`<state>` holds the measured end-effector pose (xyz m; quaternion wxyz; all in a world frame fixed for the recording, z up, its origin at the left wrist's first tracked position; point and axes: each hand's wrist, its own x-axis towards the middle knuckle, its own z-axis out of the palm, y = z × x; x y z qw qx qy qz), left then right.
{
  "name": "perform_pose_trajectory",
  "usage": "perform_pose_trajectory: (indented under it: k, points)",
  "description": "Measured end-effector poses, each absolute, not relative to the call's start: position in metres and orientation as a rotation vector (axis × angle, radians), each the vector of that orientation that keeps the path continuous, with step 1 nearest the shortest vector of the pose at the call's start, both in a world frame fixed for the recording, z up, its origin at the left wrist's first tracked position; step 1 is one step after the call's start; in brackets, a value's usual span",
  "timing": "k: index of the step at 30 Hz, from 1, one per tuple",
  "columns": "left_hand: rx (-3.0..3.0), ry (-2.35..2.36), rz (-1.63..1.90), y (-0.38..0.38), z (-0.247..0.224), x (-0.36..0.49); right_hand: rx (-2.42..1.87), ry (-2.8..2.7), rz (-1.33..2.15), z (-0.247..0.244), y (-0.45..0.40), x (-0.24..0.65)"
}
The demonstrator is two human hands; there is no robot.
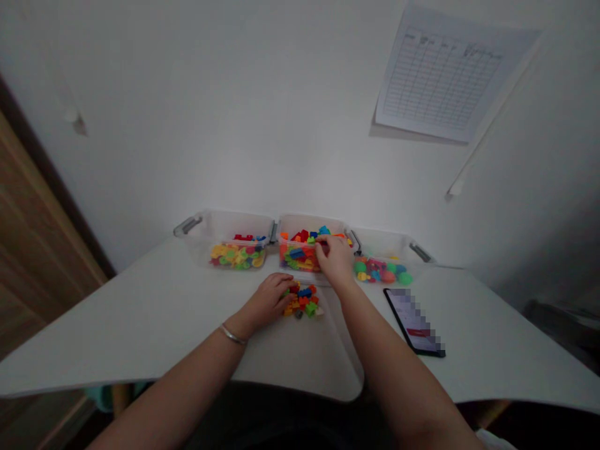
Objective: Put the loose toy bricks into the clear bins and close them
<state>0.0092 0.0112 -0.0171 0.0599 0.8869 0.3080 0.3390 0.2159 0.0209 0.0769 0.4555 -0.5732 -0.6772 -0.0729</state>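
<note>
My left hand (272, 296) rests at the left side of a small pile of colourful toy bricks (304, 301), its fingers apart and touching the nearest pieces. The pile lies on a white tray (300, 359) with rounded corners. My right hand (335, 256) is at the front right of the middle clear plastic box (312, 221), which holds more mixed bricks (300, 253). Its thumb and fingers are drawn together in a pinch; whatever is between them is too small or hidden to name.
To the left stands a clear box (220, 222) with yellow, green and red pieces. Another clear box (384, 240), at the right, holds rounded colourful pieces. A phone (415, 322) lies on the white table (492, 337). Behind, a printed sheet (450, 75) hangs on the wall.
</note>
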Motion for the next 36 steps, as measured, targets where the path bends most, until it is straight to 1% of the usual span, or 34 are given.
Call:
perform_pose_trajectory:
  k: [4,8,11,14,19,23,29,36]
  points:
    - [2.683,0.930,1.028,0.011,-0.017,0.009,-1.289,-1.789,-0.257,0.071,0.017,0.220]
    - [2.687,0.933,1.017,0.010,-0.016,0.008,-1.177,-1.753,-0.332,0.067,0.007,0.230]
    - [2.677,0.950,1.022,0.009,-0.016,0.007,-1.134,-1.723,-0.315,0.057,-0.008,0.236]
    - [2.669,0.963,1.028,0.009,-0.016,0.008,-1.128,-1.770,-0.169,0.037,-0.023,0.240]
    - [2.657,0.962,1.005,0.009,-0.017,0.007,-1.255,-1.914,0.215,-0.001,-0.032,0.242]
    - [2.646,0.965,0.990,0.008,-0.015,0.006,-1.255,-1.979,0.394,-0.016,-0.031,0.244]
    - [2.639,0.967,0.964,0.007,-0.014,0.007,-1.276,-1.923,0.296,-0.021,-0.026,0.246]
    - [2.634,0.965,0.924,0.005,-0.011,0.007,-1.315,-2.078,0.259,-0.015,-0.031,0.243]
